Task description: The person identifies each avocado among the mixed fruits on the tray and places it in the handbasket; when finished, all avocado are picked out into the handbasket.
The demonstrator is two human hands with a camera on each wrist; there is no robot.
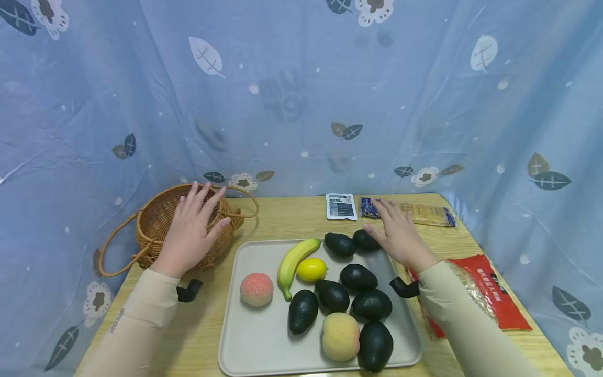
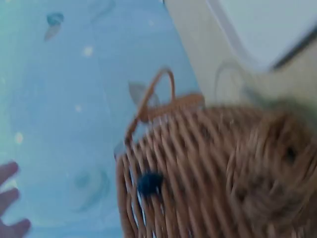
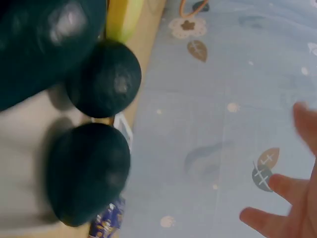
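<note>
My left hand (image 1: 190, 230) is over the wicker basket (image 1: 155, 220) at the left, fingers spread and holding nothing. In the left wrist view the basket's woven side (image 2: 183, 168) fills the lower right, with fingertips (image 2: 7, 198) at the left edge. My right hand (image 1: 398, 233), fingers spread and empty, is above the tray's back right corner, near a dark avocado (image 1: 365, 240) and a noodle packet (image 1: 424, 213). Several avocados (image 1: 372, 305), a banana (image 1: 293, 264), a lemon (image 1: 311, 269), a pink peach (image 1: 256, 289) and a yellow peach (image 1: 341, 336) lie on the tray (image 1: 254, 345).
A small white-and-dark packet (image 1: 341, 207) lies at the table's back edge. To the right, a red bag (image 1: 494, 293) is partly under my right forearm. Behind the wooden table (image 1: 282, 214) hangs a blue patterned curtain (image 1: 292, 104).
</note>
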